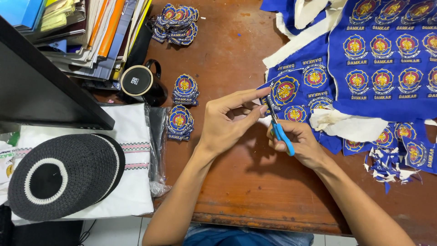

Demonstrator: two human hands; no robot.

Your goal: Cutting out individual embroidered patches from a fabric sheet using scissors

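Head view, looking down on a brown wooden bench [236, 182].

Left hand [227, 120] raised over the middle of the bench, thumb and forefinger pinched shut on the edge of a round embroidered patch [284, 90] still joined to its blue fabric strip [314, 75]; other fingers loosely curled, forearm angling up from the near edge. Right hand [298, 141] just beside it, closed around blue-handled scissors [280, 132], blades pointing up into the cloth at the patch's lower rim, wrist low, forearm running out to the near right corner.

Likely risks, judged from this pose: blades close to the left fingertips, so a nick possible if the pinch creeps toward the cut; a stray snip into the embroidered border if the cloth twists, being held at one edge only; the loose strip dragging over the white backing scrap [350, 125].

Toward the right edge, a large blue sheet of uncut patches [387, 64] and a heap of offcuts [387, 166]. Left of the hands, three small stacks of finished patches [180, 122], a black mug [143, 84], a knitted black-and-white cap [63, 175] on folded white cloth [132, 182]; piled folders [95, 32] at the far left corner.
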